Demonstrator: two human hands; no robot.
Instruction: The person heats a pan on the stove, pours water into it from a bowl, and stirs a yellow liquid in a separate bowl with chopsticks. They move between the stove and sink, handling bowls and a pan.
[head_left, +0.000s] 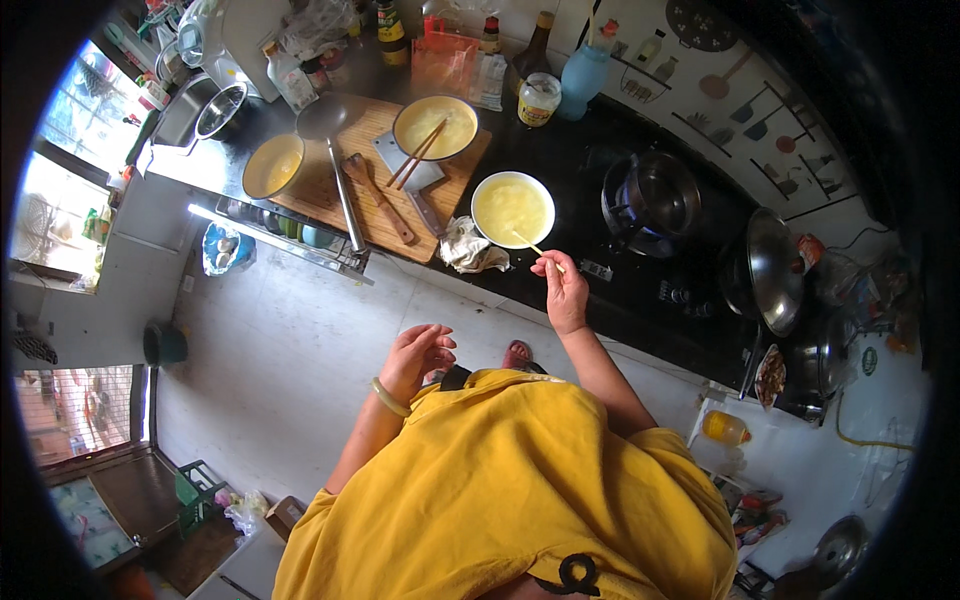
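Note:
My right hand (566, 289) grips the end of a thin pale stick or spoon handle (530, 241), whose far end dips into a white bowl (513, 210) of yellow liquid. Near my waist, my left hand (420, 356) hangs over the floor, fingers loosely curled and holding nothing. A crumpled cloth (469, 247) touches the bowl's left side. Behind it, a rimmed bowl (435, 127) with pale yellow contents and wooden chopsticks (421, 152) across it stands on the cleaver (420, 176) and the wooden cutting board (352, 142).
A pot (664, 193) sits over a lit gas burner at the right. Beyond it lean a large metal lid (776, 270) and a wok. A ladle (341, 172), a wooden spatula (379, 196) and another yellow bowl (274, 166) lie left. An open drawer (300, 250) juts out below the counter.

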